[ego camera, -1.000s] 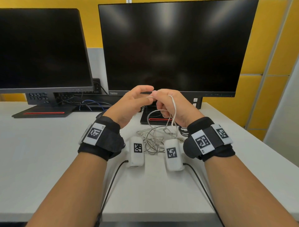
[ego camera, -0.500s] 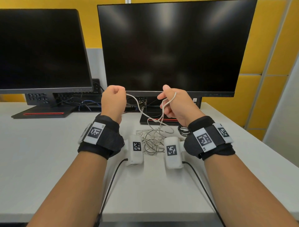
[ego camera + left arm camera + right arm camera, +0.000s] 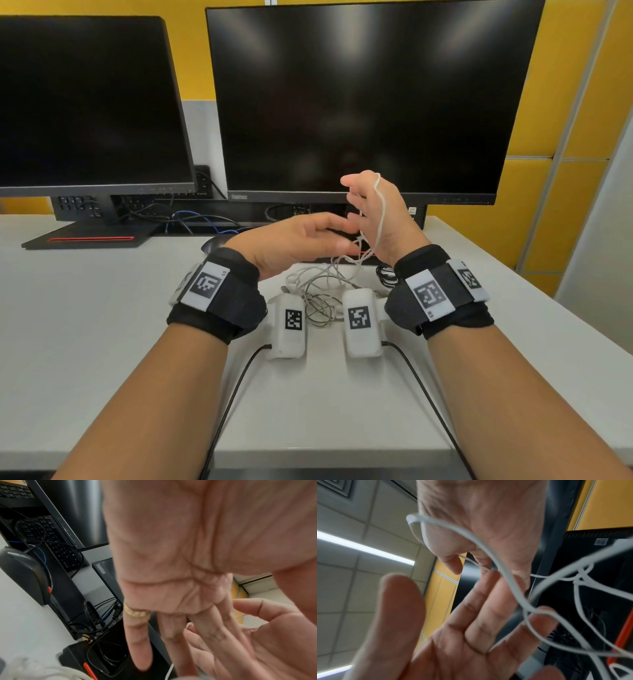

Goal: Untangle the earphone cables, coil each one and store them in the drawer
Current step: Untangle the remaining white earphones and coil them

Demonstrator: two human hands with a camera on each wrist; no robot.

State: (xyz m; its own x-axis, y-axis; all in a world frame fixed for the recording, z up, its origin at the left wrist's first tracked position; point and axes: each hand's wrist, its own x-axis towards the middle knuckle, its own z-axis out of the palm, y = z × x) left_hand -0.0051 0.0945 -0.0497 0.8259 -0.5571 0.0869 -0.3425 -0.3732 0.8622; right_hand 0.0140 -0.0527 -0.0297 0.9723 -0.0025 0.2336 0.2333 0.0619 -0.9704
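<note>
Cable [image 3: 381, 219] hangs looped over my raised right hand [image 3: 378, 219], running straight down; left hand [image 3: 294, 245], fingers spread and empty, sits just left of it.

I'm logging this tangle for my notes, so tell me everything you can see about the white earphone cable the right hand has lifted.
The white earphone cable is thin, pale and rubbery-looking. It loops over the raised right hand near the thumb, runs down the hand's back and joins a loose knot of strands below the hand. From there it trails into the tangled pile lying on the white desk between the wrists. The left hand, fingers straight, reaches toward the knot; whether it touches a strand is unclear. No earbuds or plug can be made out.
</note>
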